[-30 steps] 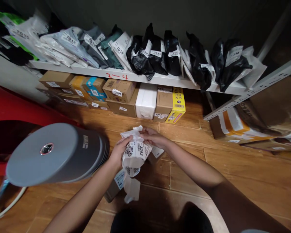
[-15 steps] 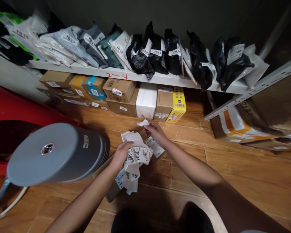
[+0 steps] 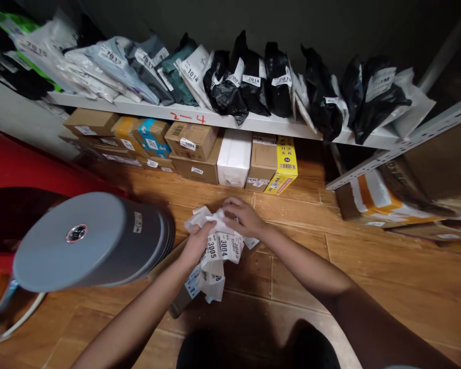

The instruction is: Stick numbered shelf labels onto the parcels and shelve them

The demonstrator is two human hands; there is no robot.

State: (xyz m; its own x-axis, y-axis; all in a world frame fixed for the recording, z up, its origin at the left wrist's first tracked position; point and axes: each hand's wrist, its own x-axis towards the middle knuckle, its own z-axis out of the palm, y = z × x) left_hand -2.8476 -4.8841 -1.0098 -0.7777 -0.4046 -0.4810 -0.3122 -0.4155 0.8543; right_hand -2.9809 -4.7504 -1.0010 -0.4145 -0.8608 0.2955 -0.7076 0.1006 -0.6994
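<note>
My left hand [image 3: 195,244] grips a crumpled bunch of white number labels [image 3: 219,249] printed 3005, 3004 and 3003, over a wooden floor. My right hand [image 3: 243,216] rests on top of the bunch with fingers curled round its upper part. A small cardboard box [image 3: 177,306] lies on the floor under the labels, mostly hidden by my left forearm.
A grey round stool seat [image 3: 88,239] stands at left, beside something red [image 3: 26,169]. A white shelf [image 3: 215,121] marked 2-4 carries several bagged parcels [image 3: 249,82]. Cardboard boxes [image 3: 192,146] and a yellow box [image 3: 283,165] sit beneath it. More parcels [image 3: 372,197] lie at right.
My right hand lifted away with a small white slip, then came back down onto the bunch. The left hand kept hold of the labels.
</note>
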